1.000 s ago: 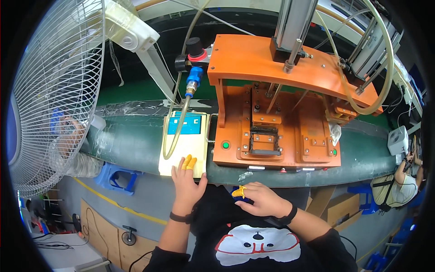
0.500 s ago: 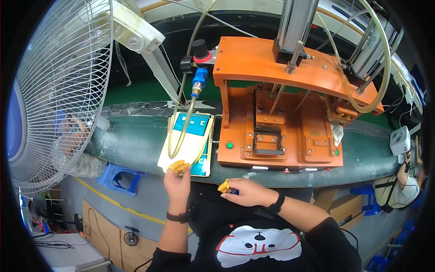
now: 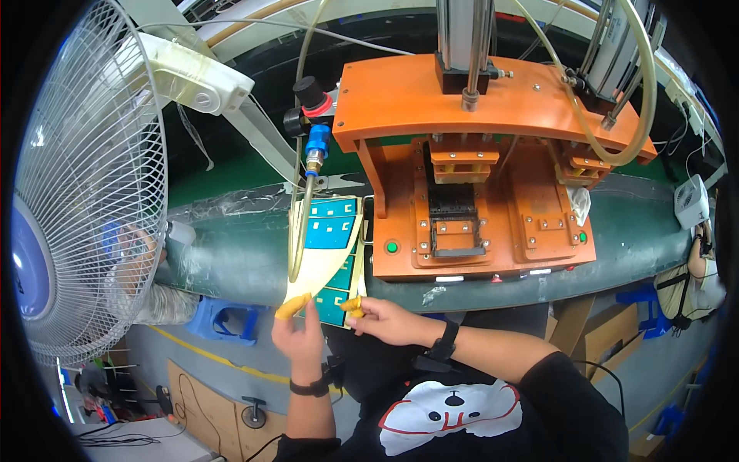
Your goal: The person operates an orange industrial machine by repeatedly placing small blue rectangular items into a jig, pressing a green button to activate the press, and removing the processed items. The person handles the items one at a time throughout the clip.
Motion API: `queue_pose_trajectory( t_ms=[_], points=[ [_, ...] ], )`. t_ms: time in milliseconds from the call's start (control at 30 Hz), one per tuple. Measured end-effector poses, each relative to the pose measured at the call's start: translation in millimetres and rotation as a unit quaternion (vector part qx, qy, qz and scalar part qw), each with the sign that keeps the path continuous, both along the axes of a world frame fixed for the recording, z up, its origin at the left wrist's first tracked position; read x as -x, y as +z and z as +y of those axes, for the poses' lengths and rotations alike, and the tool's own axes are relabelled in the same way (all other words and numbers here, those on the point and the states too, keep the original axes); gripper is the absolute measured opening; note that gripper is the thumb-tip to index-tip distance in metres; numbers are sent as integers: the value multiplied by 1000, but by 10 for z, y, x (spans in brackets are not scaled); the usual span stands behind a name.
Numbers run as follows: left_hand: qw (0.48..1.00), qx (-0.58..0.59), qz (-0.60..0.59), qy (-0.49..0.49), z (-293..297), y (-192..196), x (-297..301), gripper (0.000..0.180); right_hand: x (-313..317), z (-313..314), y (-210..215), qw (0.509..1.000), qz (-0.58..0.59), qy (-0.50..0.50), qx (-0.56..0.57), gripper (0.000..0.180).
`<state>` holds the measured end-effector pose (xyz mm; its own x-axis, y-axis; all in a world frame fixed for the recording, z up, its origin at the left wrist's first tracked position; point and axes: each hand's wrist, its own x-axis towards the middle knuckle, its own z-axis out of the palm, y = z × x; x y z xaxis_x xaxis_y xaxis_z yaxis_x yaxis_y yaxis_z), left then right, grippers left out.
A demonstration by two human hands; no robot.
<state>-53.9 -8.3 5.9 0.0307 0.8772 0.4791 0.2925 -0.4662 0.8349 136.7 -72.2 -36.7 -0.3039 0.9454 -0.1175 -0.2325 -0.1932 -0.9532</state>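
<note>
Yellow finger covers sit on the fingertips of both my hands. My left hand (image 3: pixel 299 335) is closed in a pinch at the lower end of a pale yellow peeled-back film (image 3: pixel 309 273), which curves over the left part of a sheet of teal rectangular pieces (image 3: pixel 332 232). At the sheet's lower right corner, my right hand (image 3: pixel 389 322) is closed, thumb and finger pinching the edge. Small pale cut-outs mark the teal pieces. A clear hose (image 3: pixel 300 231) loops down over the film. To the right stands an orange press (image 3: pixel 396 215) with black fixture parts on its base.
A caged fan (image 3: pixel 100 185) fills the left side. Metal cylinders (image 3: pixel 466 35) rise above the press. A small white fan (image 3: pixel 691 202) stands at the far right of the green bench (image 3: pixel 231 235). Blue stools (image 3: pixel 223 319) and cardboard are below; other people sit at both sides.
My right hand has moved left to the sheet's lower corner. More teal pieces show along the sheet, and the film is drawn toward me. The left press head now sits lower. The view has shifted slightly.
</note>
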Motion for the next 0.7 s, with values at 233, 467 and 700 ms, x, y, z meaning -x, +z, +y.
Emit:
queue_pose_trajectory(
  t_ms=[233,467,700],
  points=[
    [986,-51,133,-86,-466,108,184,21,-5,154,204,965,181,-107,156,39],
    [961,-16,173,-214,-664,314,18,31,23,114,140,989,61,-135,28,25],
    [974,-122,163,-103,-472,567,-280,34,-243,-255,808,914,-247,-141,-290,14]
  ],
)
